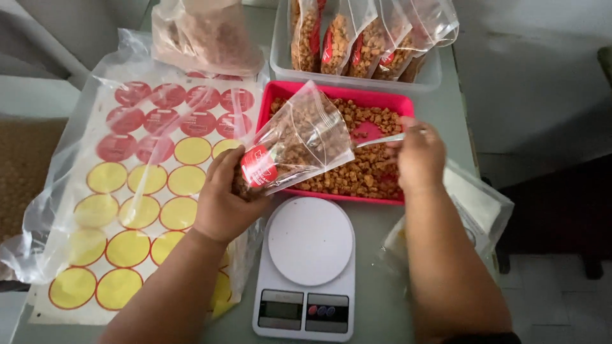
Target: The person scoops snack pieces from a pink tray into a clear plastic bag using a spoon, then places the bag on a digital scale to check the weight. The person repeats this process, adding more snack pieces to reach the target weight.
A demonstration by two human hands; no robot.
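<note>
A half-full zip bag (pixel 299 143) is gripped by the left hand (pixel 223 197) over the red tray (pixel 382 100), while a scoop (pixel 376 137) is clutched in the right hand (pixel 419 156).

One view only — a head-worn camera, looking steeply down, close over the table (pixel 382 299). Forward lies at twelve o'clock.

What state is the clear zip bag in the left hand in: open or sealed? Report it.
Open. The clear zip bag lies tilted in the left hand, mouth gaping toward the right hand over the red tray; brown pieces sit inside.
</note>
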